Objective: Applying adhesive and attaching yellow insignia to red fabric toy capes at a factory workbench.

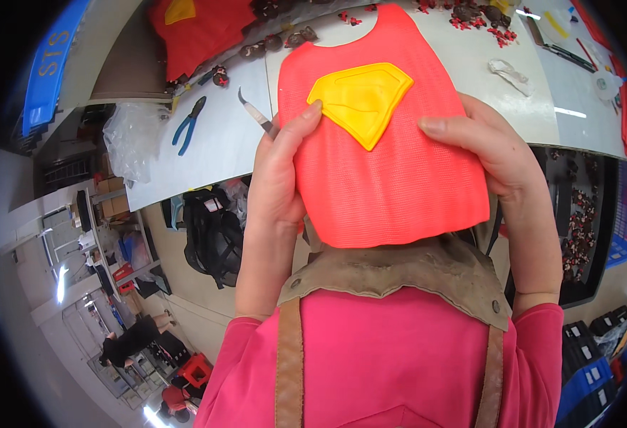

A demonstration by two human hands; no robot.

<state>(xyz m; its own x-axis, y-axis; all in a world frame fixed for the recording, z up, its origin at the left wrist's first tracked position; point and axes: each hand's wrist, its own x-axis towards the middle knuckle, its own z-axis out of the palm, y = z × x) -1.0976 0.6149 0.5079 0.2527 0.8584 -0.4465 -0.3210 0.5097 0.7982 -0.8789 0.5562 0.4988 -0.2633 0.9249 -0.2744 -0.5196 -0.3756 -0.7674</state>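
Observation:
Between my hands is a red, cape-shaped piece (399, 185) with a textured surface, a curved neck cut-out and a raised yellow shield-shaped emblem (363, 100). My left hand (278, 167) grips its left edge, the thumb tip resting at the emblem's left corner. My right hand (502, 146) pinches the right edge with the thumb on the front; the fingers behind are hidden. A slim tool with a curved dark tip and a pale band (256, 114) sticks out beside my left hand, seemingly held behind the thumb. The piece is tilted up above the table's front edge.
On the white table (221, 153) lie blue-handled pliers (189, 127) and a clear plastic bag (129, 139). Small dark and red parts (470, 14) are scattered at the back. Another red cape (199, 36) is at back left. A dark tray of parts (577, 221) stands below right.

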